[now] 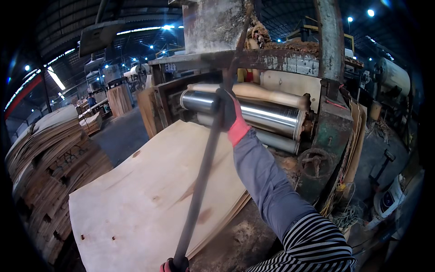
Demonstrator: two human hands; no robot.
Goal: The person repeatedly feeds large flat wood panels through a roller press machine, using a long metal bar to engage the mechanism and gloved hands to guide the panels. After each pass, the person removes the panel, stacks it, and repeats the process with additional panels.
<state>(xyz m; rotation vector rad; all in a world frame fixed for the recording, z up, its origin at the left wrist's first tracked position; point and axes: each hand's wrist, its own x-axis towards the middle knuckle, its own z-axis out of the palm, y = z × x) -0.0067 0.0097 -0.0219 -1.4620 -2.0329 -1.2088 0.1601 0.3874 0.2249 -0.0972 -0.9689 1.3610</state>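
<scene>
Two gloved hands: the right hand [229, 111] is closed around a dark pole [199, 190]; the left hand [166, 266], mostly cut off by the lower picture edge, is curled at the pole's lower end.
Pole's place: slanting across the view over the pale wood sheets [136, 181], toward their far right corner; whether it touches them, I cannot tell.
Roller machine: beyond the sheets' far edge, a shiny metal roller [272, 117] lies below a pale tan bar [263, 94] and above a duller roller [282, 142].
In the way: pole and right hand cover part of the shiny roller; the grey sleeve [276, 177] hides some of the sheets' right side.
Right of the sleeve: a rusty handwheel [316, 163] on the machine frame [333, 129].
Farther right: upright sheets [358, 140], a white bucket [390, 199].
Left corner: near a tall wood stack [59, 154].
</scene>
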